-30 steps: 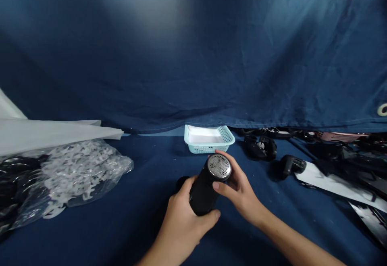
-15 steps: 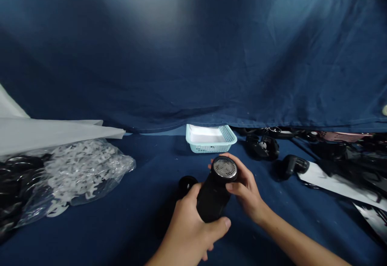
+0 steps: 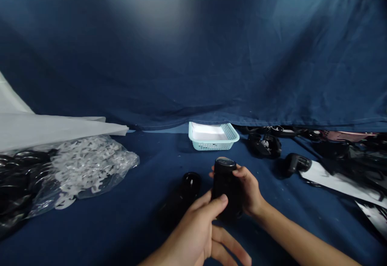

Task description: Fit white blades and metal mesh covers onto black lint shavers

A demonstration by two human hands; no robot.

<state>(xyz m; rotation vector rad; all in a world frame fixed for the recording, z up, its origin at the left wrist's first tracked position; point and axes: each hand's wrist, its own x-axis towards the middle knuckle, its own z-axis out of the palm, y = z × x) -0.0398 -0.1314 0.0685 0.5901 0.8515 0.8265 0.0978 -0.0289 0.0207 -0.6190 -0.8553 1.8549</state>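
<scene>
Device has tipped more upright; right hand grips it, fingers curled, but left hand, fingers splayed, could let it slip.

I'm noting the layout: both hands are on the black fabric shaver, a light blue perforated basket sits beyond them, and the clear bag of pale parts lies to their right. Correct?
Not the right: the head view shows the clear bag lying to their left. The left hand and right hand are on the black fabric shaver, with the light blue perforated basket beyond them.
</scene>
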